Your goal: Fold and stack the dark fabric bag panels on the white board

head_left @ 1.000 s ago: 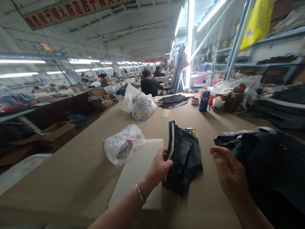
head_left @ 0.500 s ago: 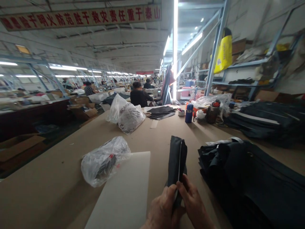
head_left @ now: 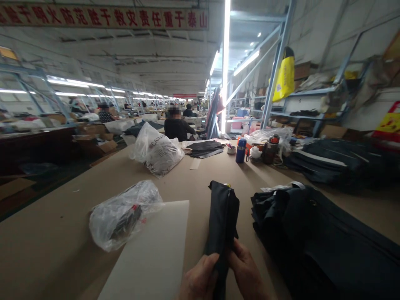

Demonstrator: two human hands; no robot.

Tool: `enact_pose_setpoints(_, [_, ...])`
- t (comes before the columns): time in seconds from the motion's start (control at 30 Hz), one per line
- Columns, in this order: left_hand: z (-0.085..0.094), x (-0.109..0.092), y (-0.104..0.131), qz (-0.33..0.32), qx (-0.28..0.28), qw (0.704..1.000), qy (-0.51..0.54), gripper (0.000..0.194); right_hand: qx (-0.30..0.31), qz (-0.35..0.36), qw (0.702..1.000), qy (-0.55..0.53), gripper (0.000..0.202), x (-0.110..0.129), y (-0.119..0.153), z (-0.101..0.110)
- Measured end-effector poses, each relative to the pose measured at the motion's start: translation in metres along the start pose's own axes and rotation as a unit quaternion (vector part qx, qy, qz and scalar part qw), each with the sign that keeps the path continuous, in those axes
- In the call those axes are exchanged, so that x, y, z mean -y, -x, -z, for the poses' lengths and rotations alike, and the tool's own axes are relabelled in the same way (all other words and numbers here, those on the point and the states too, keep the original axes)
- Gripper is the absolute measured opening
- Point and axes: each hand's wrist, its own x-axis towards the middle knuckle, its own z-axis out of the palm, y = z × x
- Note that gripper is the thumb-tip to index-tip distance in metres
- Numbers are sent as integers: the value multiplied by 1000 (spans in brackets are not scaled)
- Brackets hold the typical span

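At the near edge of the brown worktable (head_left: 62, 233), both hands pinch the lower end of a folded dark fabric piece (head_left: 220, 216). Left hand (head_left: 200, 281) sits at roughly 6 o'clock in the view, fingers closed on the left side of the fold; right hand (head_left: 246, 275) lies just beside it toward 5 o'clock, thumb and fingers closed on the right side. Both grips are narrow and hold the fabric; the two hands nearly touch across it. The piece runs long and narrow, its long axis pointing from the hands toward 12 o'clock, its far end near a small yellow item that is too hidden to identify. Neither hand is noticeably nearer; both are at the same end. A pale flat board (head_left: 153, 258) lies at 9 o'clock from the hands, with a crumpled clear plastic bag (head_left: 123, 212) touching its far left corner. A heap of dark garments (head_left: 312, 233) lies at 2 o'clock, apart from the held piece. Farther off at 12 o'clock stand a white printed bag (head_left: 156, 152) and a blue bottle (head_left: 240, 151), with a seated person beyond.
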Motion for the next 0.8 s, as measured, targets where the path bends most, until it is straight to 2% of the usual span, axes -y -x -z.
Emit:
enact_pose_setpoints(0.07, [5,-12,-7,38,-24,998,39,34,-9,28,999,41,29,3,0,-4])
enact_pose_setpoints(0.17, [19,-32,-28,172,-92,973,126,41,-36,111,972,206,18,7,3,-9])
enact_pose_setpoints(0.23, [28,-43,-42,259,-118,932,224,48,-37,128,946,297,11,15,5,-10])
enact_pose_setpoints(0.3, [36,-55,-47,313,-111,880,339,47,-18,99,943,317,21,28,4,-5])
enact_pose_setpoints(0.37, [43,-70,-39,325,-38,841,432,37,-27,74,943,325,30,42,-1,10])
enact_pose_setpoints(0.43, [49,-89,-23,329,91,811,475,32,-81,70,942,318,28,49,-10,32])
enact_pose_setpoints(0.5, [54,-108,-7,352,231,768,483,35,-116,57,962,240,26,50,-21,52])
enact_pose_setpoints(0.53, [56,-116,-2,370,274,744,484,36,-114,45,977,174,27,49,-25,59])
enact_pose_setpoints(0.6, [59,-122,-2,382,280,720,508,37,-86,17,995,48,28,46,-29,63])
enact_pose_setpoints(0.67, [65,-113,-14,354,217,737,533,41,-61,1,998,-6,29,44,-23,55])
enact_pose_setpoints(0.73, [78,-95,-32,306,145,786,518,41,-37,2,999,-10,41,43,-8,43])
enact_pose_setpoints(0.8, [99,-76,-48,265,113,845,451,29,-16,17,999,40,55,42,14,31])
